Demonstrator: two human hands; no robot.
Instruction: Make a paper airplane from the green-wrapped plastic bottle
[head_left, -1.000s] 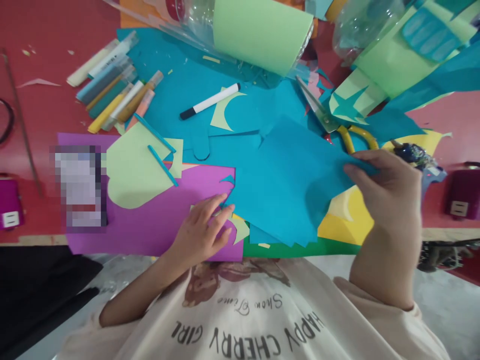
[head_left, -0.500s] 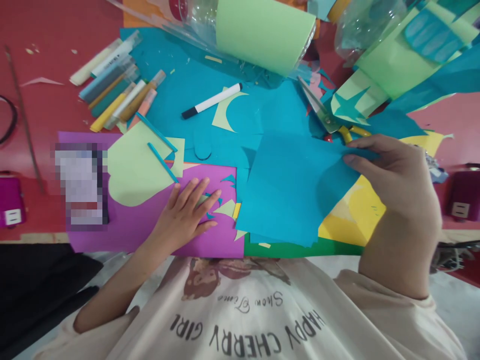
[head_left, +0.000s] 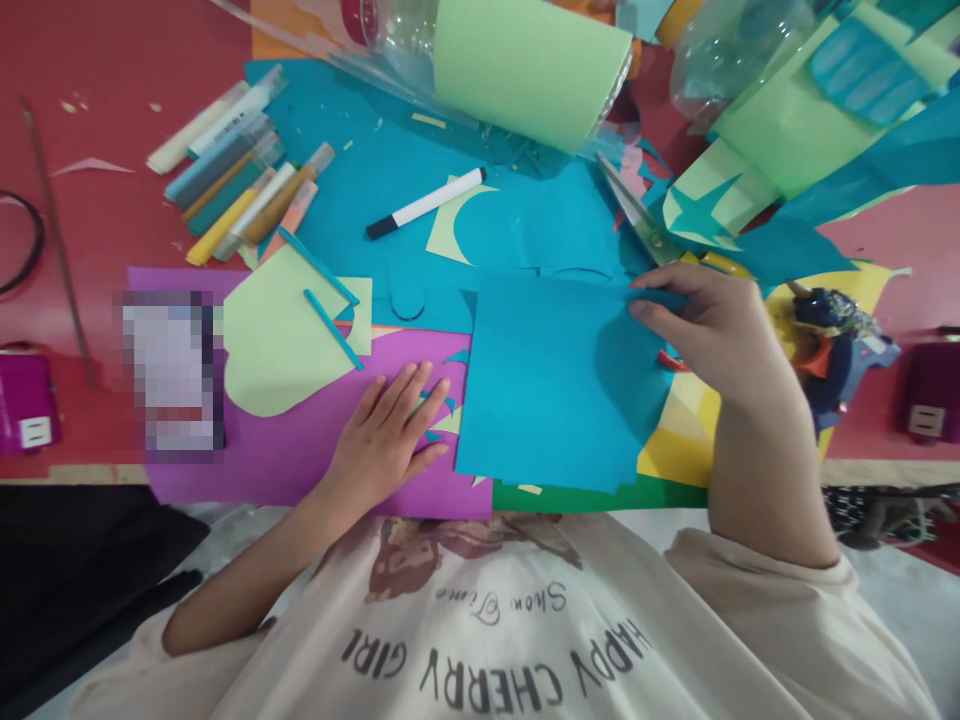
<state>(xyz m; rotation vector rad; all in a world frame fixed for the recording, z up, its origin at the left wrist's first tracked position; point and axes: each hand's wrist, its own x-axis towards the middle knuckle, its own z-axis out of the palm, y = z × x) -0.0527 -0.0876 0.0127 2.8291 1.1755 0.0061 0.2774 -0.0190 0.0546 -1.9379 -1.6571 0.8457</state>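
Note:
My right hand (head_left: 709,335) pinches the upper right corner of a blue paper sheet (head_left: 547,385) and holds it over the yellow paper (head_left: 679,430) and green paper (head_left: 570,495). My left hand (head_left: 386,435) lies flat with fingers stretched out on the purple sheet (head_left: 300,450), its fingertips on small blue and pale green scraps (head_left: 448,415) beside the blue sheet's left edge.
Scissors with yellow handles (head_left: 645,225) lie just above my right hand. A glue gun (head_left: 840,345) sits to its right. Also about: a black-capped marker (head_left: 424,202), a bundle of markers (head_left: 240,185), a pale green cutout (head_left: 277,340), plastic bottles (head_left: 487,50), and a blurred-out object (head_left: 171,372).
My right hand has pulled the blue sheet leftward and toward me, uncovering the glue gun. My left hand slid slightly left and flattened on the purple sheet.

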